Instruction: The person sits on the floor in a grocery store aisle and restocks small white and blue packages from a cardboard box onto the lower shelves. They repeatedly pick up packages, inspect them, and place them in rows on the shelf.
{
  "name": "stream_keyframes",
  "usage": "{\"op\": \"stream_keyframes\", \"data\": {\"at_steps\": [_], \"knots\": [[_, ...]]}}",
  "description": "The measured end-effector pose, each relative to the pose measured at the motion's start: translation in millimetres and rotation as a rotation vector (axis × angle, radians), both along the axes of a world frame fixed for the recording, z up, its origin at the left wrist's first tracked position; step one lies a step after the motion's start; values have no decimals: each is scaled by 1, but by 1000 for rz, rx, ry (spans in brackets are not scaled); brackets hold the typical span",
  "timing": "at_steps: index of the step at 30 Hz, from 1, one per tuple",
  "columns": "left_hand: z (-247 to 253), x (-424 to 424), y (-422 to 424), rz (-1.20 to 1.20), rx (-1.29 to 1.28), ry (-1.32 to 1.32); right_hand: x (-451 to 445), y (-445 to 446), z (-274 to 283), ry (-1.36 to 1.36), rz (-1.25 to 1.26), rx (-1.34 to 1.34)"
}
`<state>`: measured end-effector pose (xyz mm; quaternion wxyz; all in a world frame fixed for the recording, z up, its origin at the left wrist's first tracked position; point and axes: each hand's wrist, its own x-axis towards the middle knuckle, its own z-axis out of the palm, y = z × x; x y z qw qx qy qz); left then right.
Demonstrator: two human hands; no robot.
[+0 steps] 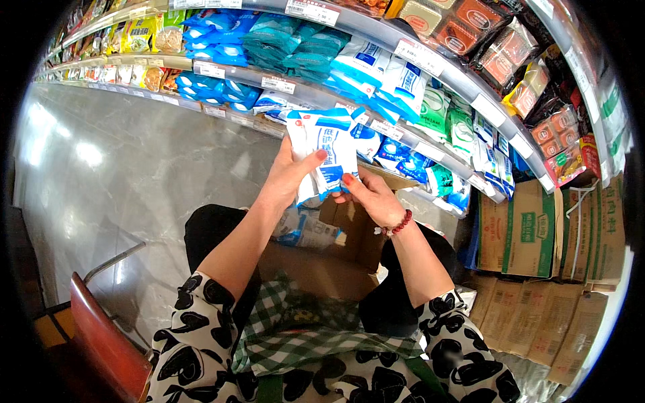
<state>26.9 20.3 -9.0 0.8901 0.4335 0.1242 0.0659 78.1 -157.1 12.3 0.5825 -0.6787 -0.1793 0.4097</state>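
Observation:
Between my two hands are white and blue plastic bags of salt, several held together in a stack with printed fronts turned up. My left hand clasps their left side, its thumb across the front. At the lower right corner, my right hand pinches the bags between thumb and fingers; a red bead bracelet circles that wrist. Below the hands an open cardboard box stands between my knees, with more salt bags inside. The bags in hand hide part of the shelf behind.
Store shelves curve across the front, stocked with blue bags, teal bags and green-white bags. Cardboard cartons are stacked at right, flattened cardboard below them. A red chair stands at lower left on grey tile floor.

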Motion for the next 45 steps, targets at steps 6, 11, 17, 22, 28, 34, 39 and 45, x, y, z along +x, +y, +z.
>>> {"op": "stream_keyframes", "data": {"at_steps": [6, 11, 17, 22, 28, 34, 39, 45], "knots": [[-22, 1, 9, -39, 5, -31, -3, 2, 11, -212, -81, 51], [-3, 1, 1, -19, -102, -67, -4, -2, 12, -182, -19, -32], [13, -2, -1, 7, -56, -83, 4, -2, 8, -151, 15, 117], [7, -4, -10, -74, 147, -48, -9, 11, 21, -187, -234, 118], [4, 1, -12, -116, 296, -1, -6, 10, 12, 58, -336, 353], [-8, -2, -14, -156, 291, 19, -3, 17, 7, -73, -512, 370], [10, -6, -16, -199, 299, 45, 2, 13, 3, -86, -432, 338], [-1, -8, -18, -233, 447, -65, 11, 6, 16, 123, -333, 329]]}}
